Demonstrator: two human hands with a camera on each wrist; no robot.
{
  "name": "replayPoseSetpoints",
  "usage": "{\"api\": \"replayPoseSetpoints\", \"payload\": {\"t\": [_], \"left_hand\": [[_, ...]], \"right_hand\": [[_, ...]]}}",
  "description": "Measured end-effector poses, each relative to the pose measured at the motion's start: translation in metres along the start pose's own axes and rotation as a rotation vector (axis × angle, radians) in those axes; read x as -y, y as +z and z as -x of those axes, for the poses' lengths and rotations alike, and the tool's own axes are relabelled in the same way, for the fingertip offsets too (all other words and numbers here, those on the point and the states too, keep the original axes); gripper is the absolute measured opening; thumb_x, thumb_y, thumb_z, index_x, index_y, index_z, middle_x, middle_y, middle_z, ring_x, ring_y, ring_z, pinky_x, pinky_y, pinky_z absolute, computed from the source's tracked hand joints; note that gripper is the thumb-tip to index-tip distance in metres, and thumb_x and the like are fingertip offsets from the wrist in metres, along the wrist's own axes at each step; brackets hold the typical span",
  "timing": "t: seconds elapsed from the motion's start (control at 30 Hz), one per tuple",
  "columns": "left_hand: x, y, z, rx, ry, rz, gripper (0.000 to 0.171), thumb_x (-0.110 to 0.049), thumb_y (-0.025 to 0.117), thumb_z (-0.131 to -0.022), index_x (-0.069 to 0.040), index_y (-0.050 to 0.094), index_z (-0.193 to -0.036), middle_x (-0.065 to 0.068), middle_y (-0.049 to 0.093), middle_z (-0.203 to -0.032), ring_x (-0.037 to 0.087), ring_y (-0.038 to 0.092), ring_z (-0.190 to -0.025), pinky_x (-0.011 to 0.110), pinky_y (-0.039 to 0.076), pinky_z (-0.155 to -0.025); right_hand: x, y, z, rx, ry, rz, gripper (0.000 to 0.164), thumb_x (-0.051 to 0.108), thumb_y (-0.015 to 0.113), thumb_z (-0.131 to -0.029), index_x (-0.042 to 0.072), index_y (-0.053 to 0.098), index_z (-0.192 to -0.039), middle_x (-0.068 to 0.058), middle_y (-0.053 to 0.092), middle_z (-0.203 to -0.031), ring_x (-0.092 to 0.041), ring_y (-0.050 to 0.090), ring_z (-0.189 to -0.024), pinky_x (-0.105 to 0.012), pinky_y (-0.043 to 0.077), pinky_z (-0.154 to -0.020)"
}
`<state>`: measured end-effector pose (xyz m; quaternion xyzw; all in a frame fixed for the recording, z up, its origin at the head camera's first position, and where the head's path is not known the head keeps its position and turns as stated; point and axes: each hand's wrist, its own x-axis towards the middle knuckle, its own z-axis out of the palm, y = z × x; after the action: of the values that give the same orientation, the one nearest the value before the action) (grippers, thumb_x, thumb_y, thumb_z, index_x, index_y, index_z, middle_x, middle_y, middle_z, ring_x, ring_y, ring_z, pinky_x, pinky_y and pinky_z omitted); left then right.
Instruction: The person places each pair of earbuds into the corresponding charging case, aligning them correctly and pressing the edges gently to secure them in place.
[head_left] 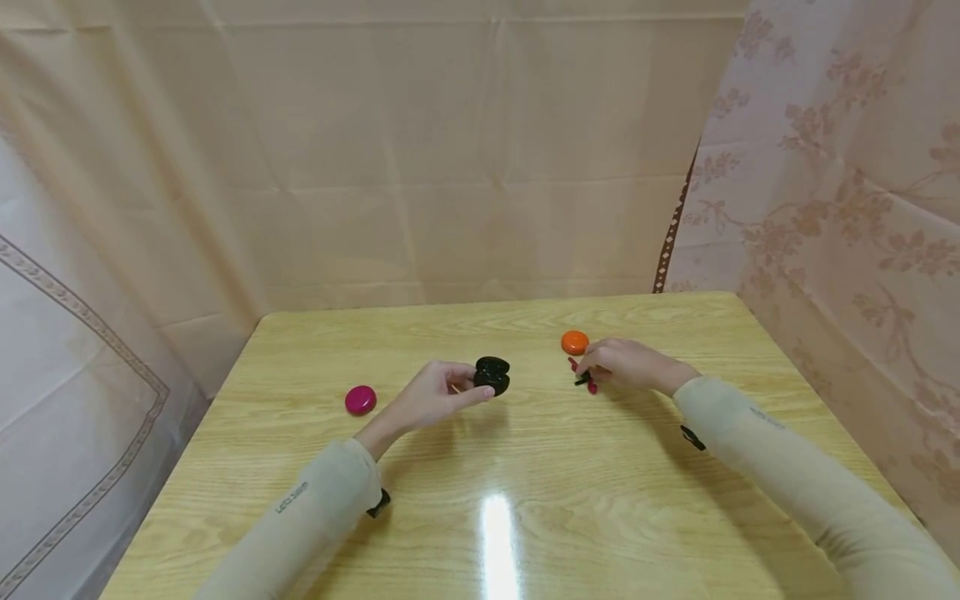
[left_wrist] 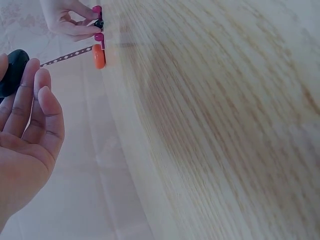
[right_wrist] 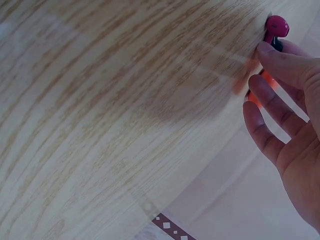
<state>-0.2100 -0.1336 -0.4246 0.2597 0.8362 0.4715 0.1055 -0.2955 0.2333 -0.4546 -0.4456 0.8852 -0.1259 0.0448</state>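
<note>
Above the middle of the table, my left hand grips a glossy black earbud case, its lid raised, between thumb and fingers. Over to the right, my right hand reaches down to the tabletop and pinches a black earbud with thumb and index finger. Right beside those fingertips lie magenta earbuds, one on either side in the left wrist view. A round orange case sits just behind the right hand. The inside of the black case is too dark to make out.
A round magenta case with its lid down lies on the wooden table, left of my left hand. Beige curtains hang behind the table's back edge, and a flowered cloth is on the right.
</note>
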Motion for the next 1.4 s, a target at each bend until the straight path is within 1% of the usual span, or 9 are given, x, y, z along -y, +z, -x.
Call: {"api": "replayPoseSetpoints", "payload": {"t": [0.13, 0.33, 0.47, 0.73, 0.93, 1.07, 1.13, 1.3, 1.4], "left_hand": [[0.0, 0.0, -0.001, 0.008, 0.0, 0.0, 0.02, -0.038, 0.072, -0.096, -0.018, 0.075, -0.098, 0.016, 0.072, -0.091, 0.023, 0.062, -0.076, 0.028, 0.047, -0.065], [0.0, -0.001, -0.001, 0.02, -0.004, -0.01, 0.022, -0.038, 0.072, -0.096, -0.017, 0.075, -0.1, 0.017, 0.072, -0.091, 0.038, 0.064, -0.082, 0.029, 0.048, -0.066], [0.0, 0.0, -0.001, 0.024, -0.021, -0.002, 0.022, -0.04, 0.073, -0.095, -0.019, 0.076, -0.102, 0.017, 0.072, -0.092, 0.041, 0.064, -0.084, 0.029, 0.048, -0.066], [0.0, 0.001, -0.003, 0.027, -0.019, -0.006, 0.022, -0.041, 0.072, -0.095, -0.02, 0.076, -0.101, 0.016, 0.072, -0.092, 0.04, 0.064, -0.083, 0.03, 0.048, -0.066], [-0.002, 0.001, -0.003, 0.031, -0.014, -0.022, 0.029, -0.041, 0.071, -0.096, -0.013, 0.076, -0.103, 0.016, 0.072, -0.092, 0.035, 0.064, -0.081, 0.03, 0.048, -0.066], [-0.001, 0.001, -0.002, 0.024, -0.014, -0.025, 0.024, -0.04, 0.072, -0.095, -0.018, 0.076, -0.101, 0.015, 0.072, -0.091, 0.027, 0.064, -0.078, 0.03, 0.049, -0.067], [0.0, 0.002, -0.002, 0.023, -0.014, -0.024, 0.022, -0.04, 0.072, -0.095, -0.02, 0.076, -0.101, 0.015, 0.072, -0.091, 0.026, 0.064, -0.078, 0.03, 0.049, -0.067], [0.002, 0.003, -0.002, 0.015, -0.024, -0.012, 0.023, -0.039, 0.073, -0.095, -0.019, 0.076, -0.106, 0.015, 0.073, -0.092, 0.024, 0.064, -0.08, 0.03, 0.048, -0.066], [0.003, 0.003, -0.002, 0.011, -0.026, -0.005, 0.023, -0.039, 0.073, -0.095, -0.019, 0.076, -0.107, 0.015, 0.073, -0.093, 0.021, 0.063, -0.08, 0.029, 0.048, -0.065]], "right_hand": [[-0.001, 0.0, 0.0, 0.001, -0.004, -0.003, 0.024, -0.006, 0.073, -0.09, 0.008, 0.077, -0.109, -0.003, 0.074, -0.107, -0.017, 0.069, -0.094, -0.036, 0.056, -0.082], [0.0, 0.0, 0.0, -0.006, -0.003, -0.01, 0.022, -0.001, 0.077, -0.087, 0.008, 0.077, -0.107, -0.004, 0.074, -0.107, -0.019, 0.069, -0.095, -0.039, 0.057, -0.083], [0.001, 0.001, 0.0, 0.002, 0.008, 0.0, 0.022, 0.001, 0.078, -0.087, 0.009, 0.077, -0.107, -0.003, 0.074, -0.108, -0.016, 0.069, -0.092, -0.038, 0.057, -0.082], [0.006, -0.005, 0.001, -0.009, 0.005, -0.029, 0.025, -0.002, 0.076, -0.089, 0.006, 0.076, -0.113, -0.006, 0.073, -0.112, -0.016, 0.068, -0.091, -0.036, 0.057, -0.08], [0.009, -0.011, 0.0, -0.014, 0.005, -0.089, 0.027, -0.005, 0.075, -0.089, 0.006, 0.075, -0.113, -0.006, 0.074, -0.112, -0.015, 0.069, -0.087, -0.035, 0.057, -0.079], [0.012, -0.012, -0.001, -0.003, 0.015, -0.124, 0.027, -0.007, 0.073, -0.089, 0.005, 0.074, -0.113, -0.008, 0.074, -0.112, -0.018, 0.07, -0.084, -0.034, 0.057, -0.077], [0.014, -0.013, -0.002, 0.001, 0.015, -0.127, 0.027, -0.007, 0.074, -0.089, 0.005, 0.074, -0.113, -0.008, 0.073, -0.112, -0.017, 0.07, -0.084, -0.033, 0.057, -0.077], [0.024, -0.016, -0.006, -0.024, -0.032, -0.105, 0.02, 0.001, 0.077, -0.089, 0.007, 0.073, -0.107, -0.004, 0.073, -0.105, -0.01, 0.067, -0.081, -0.033, 0.057, -0.076], [0.032, -0.018, -0.01, -0.039, -0.079, -0.125, 0.016, 0.002, 0.076, -0.09, 0.009, 0.071, -0.103, -0.001, 0.072, -0.099, -0.006, 0.065, -0.077, -0.03, 0.057, -0.071]]}}
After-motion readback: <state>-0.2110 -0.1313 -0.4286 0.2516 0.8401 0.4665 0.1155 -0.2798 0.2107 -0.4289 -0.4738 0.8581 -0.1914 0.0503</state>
